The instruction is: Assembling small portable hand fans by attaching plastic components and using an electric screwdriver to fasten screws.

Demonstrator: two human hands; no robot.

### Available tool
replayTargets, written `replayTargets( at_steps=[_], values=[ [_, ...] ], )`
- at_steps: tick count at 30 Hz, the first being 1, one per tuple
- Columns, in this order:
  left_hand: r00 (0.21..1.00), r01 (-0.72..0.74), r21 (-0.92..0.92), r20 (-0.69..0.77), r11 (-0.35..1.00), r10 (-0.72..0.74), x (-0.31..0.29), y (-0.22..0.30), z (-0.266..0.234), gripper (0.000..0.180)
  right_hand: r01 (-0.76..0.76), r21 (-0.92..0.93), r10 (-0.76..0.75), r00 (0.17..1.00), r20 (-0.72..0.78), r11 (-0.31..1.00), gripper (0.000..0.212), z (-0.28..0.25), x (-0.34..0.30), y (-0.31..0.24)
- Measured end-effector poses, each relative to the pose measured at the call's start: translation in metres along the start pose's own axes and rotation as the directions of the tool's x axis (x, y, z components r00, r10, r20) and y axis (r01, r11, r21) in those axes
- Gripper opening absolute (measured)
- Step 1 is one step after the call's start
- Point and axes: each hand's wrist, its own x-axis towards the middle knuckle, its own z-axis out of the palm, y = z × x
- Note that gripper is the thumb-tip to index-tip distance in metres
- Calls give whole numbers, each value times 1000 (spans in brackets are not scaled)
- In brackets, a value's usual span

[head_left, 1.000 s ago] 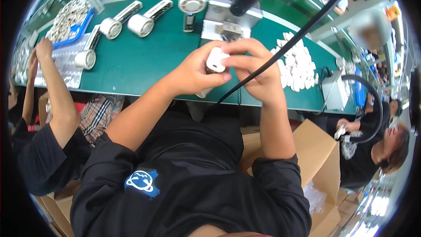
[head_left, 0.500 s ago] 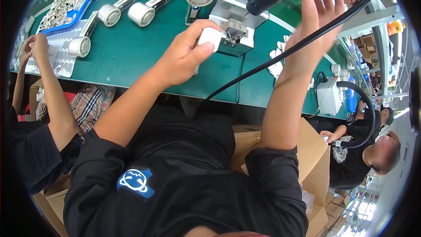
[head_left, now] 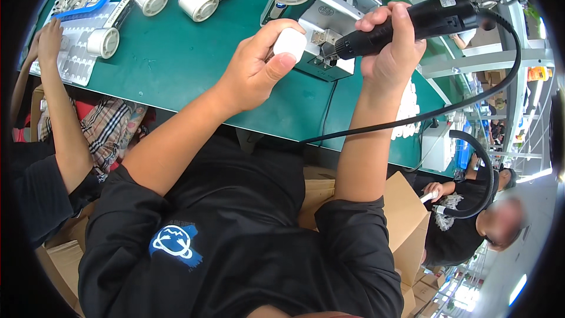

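**You brought the black tool down to the small white part**

A moment before, your right hand (head_left: pixel 391 53) was up high and open, reaching for the black power tool (head_left: pixel 412 23) that hung on its cord. Then your fingers were wrapped tight around its thick black handle, and you had pulled it down so its tip pointed left, toward the small white part (head_left: pixel 290 44). That looked like you were ready to work on the part, though the tip had not clearly touched it yet; I could not tell for sure.

Your left hand (head_left: pixel 259 68) had stayed at much the same place. It held the white part up above the green table (head_left: pixel 176 59), just in front of the grey metal stand (head_left: pixel 329 23). Your thumb pressed the part from below and your fingers curled over the top.

Both your forearms reached up from your black shirt, the left one slanting to the right, the right one standing almost straight up. The tool's black cord (head_left: pixel 412 118) looped down past your right arm.

White round fans (head_left: pixel 198 3) lay on the table further left, well apart from your hands
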Motion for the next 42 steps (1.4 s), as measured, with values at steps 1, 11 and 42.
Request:
replayTargets(
  at_steps=[1,11,42],
  values=[
    [1000,-25,8,-10,1000,26,0,0,0,46,0,1,0,1000,-1,1000,19,-1,-1,-1],
    [995,8,170,96,985,-24,3,12,11,47,12,296,-103,950,295,955,50,9,-6,-61],
    [998,33,75,56,997,-38,0,6,6,58,70,132,-80,994,74,989,25,3,2,-23]
  ],
)
